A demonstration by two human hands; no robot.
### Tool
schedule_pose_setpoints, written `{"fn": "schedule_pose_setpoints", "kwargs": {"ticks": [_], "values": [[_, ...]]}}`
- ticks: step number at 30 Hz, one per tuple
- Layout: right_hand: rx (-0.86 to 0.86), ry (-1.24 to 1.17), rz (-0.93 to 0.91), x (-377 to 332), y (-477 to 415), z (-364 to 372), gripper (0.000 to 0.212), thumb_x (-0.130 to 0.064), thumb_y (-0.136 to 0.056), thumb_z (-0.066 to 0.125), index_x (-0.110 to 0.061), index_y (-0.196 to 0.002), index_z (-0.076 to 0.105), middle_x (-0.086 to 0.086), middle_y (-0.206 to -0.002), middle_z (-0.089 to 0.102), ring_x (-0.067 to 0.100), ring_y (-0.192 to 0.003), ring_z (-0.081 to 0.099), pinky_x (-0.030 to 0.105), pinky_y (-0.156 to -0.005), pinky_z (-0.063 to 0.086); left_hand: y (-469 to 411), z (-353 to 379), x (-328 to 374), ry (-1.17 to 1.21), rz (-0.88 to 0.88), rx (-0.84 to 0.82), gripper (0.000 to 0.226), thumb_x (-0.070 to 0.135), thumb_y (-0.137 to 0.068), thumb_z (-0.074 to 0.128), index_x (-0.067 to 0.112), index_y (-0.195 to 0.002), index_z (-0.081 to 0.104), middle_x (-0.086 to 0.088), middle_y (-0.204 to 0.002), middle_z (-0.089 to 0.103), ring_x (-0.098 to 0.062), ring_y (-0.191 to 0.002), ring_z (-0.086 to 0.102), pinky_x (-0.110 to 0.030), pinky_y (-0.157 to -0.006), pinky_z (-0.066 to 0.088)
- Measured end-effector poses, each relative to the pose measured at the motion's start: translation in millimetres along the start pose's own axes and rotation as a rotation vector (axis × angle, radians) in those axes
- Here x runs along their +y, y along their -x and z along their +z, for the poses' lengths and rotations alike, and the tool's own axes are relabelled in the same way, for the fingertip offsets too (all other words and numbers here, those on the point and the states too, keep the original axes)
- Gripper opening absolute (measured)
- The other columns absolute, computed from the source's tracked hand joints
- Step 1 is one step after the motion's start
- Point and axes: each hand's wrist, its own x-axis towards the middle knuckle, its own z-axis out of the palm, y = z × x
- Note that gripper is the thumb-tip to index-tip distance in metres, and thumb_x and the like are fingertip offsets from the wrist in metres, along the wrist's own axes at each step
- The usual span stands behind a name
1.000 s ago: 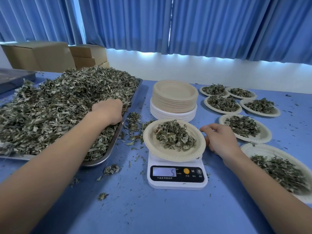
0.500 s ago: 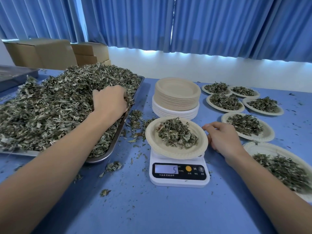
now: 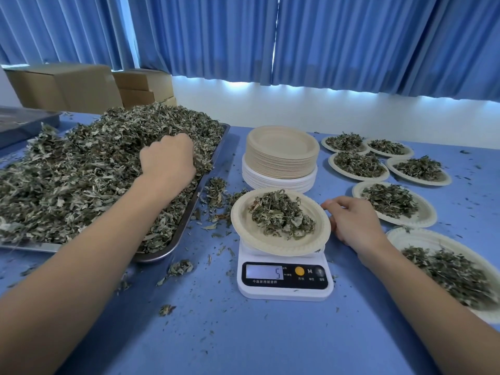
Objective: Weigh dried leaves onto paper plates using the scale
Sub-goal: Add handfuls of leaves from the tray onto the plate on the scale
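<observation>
left hand (image 3: 167, 158) lay knuckles-up in the dried leaves (image 3: 81, 171) heaped on the tray (image 3: 162, 255), fingers curled round a clump, tips buried, right hand (image 3: 354, 223) sat loosely curled, empty, fingertips just beside the leaf-laden paper plate (image 3: 270, 249) on the scale (image 3: 285, 292), contact unclear

Table (image 3: 270, 334): blue top, holding the following.
- Tray (image 3: 162, 256), metal, left side, heaped with leaves (image 3: 81, 171).
- Second tray (image 3: 27, 125), far left, partly out of view.
- Boxes (image 3: 65, 87), cardboard, far-left corner behind the trays.
- Stack (image 3: 281, 158) of empty plates, centre, tan ones on top of white.
- Scale (image 3: 284, 290), white, just in front of the stack, display reading 5.
- Far plates (image 3: 332, 163), four in a cluster at the right rear, each with leaves.
- Middle plate (image 3: 427, 215), filled, nearer than the cluster.
- Near plate (image 3: 411, 236), filled, at the right edge.
- Scraps (image 3: 216, 190), loose leaf bits between tray and scale, with crumbs scattered across the top.
</observation>
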Motion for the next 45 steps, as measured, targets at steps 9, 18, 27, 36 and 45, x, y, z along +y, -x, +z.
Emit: {"fn": "schedule_pose_setpoints", "kwargs": {"ticks": [9, 18, 27, 36, 45], "values": [[-0.007, -0.002, 0.004, -0.1, 1.1, 0.1, 0.023, -0.027, -0.102, 0.057, -0.019, -0.089, 0.075, -0.002, -0.048, 0.063, 0.001, -0.035, 0.046, 0.027, -0.054, 0.036, 36.1, -15.7, 61.8, 0.827, 0.419, -0.074, 0.017, 0.023, -0.086, 0.079, 0.035, -0.098, 0.072, 0.025, -0.090, 0.068, 0.012, -0.087, 0.061, -0.009, -0.082, 0.042], [-0.011, 0.001, -0.001, -1.4, 1.0, 0.2, 0.023, -0.028, -0.101, 0.058, -0.018, -0.088, 0.075, -0.003, -0.044, 0.059, 0.002, -0.033, 0.044, 0.027, -0.052, 0.035, 38.5, -14.9, 83.6, 0.799, 0.562, -0.432, 0.013, 0.035, -0.090, 0.076, 0.023, -0.089, 0.080, 0.015, -0.078, 0.074, -0.001, -0.075, 0.067, -0.021, -0.071, 0.050], [-0.010, 0.012, 0.004, -1.6, -0.8, 1.2, 0.023, -0.028, -0.101, 0.058, -0.020, -0.088, 0.075, -0.003, -0.046, 0.060, 0.002, -0.036, 0.046, 0.028, -0.053, 0.036, 13.6, -26.2, 50.0, 0.744, 0.467, -0.283, 0.021, 0.036, -0.097, 0.066, 0.019, -0.091, 0.078, 0.026, -0.061, 0.064, 0.012, -0.056, 0.056, -0.006, -0.058, 0.037], [0.003, 0.016, -0.009, -1.6, 0.9, 1.6, 0.023, -0.027, -0.100, 0.059, -0.018, -0.087, 0.076, -0.002, -0.046, 0.060, 0.004, -0.035, 0.046, 0.029, -0.053, 0.037, -19.5, 12.8, -10.9, 0.070, 0.090, -0.442, 0.013, 0.020, -0.092, 0.068, 0.028, -0.101, 0.067, -0.002, -0.108, 0.066, -0.028, -0.094, 0.062, -0.047, -0.093, 0.054], [0.007, 0.002, -0.007, -0.2, 0.0, 1.3, 0.023, -0.028, -0.100, 0.059, -0.018, -0.089, 0.076, -0.004, -0.044, 0.059, 0.003, -0.034, 0.046, 0.028, -0.051, 0.037, -13.6, 40.2, -16.0, 0.033, -0.014, -0.352, 0.030, 0.004, -0.091, 0.060, 0.024, -0.110, 0.072, -0.010, -0.112, 0.067, -0.034, -0.095, 0.061, -0.041, -0.077, 0.043]]}}
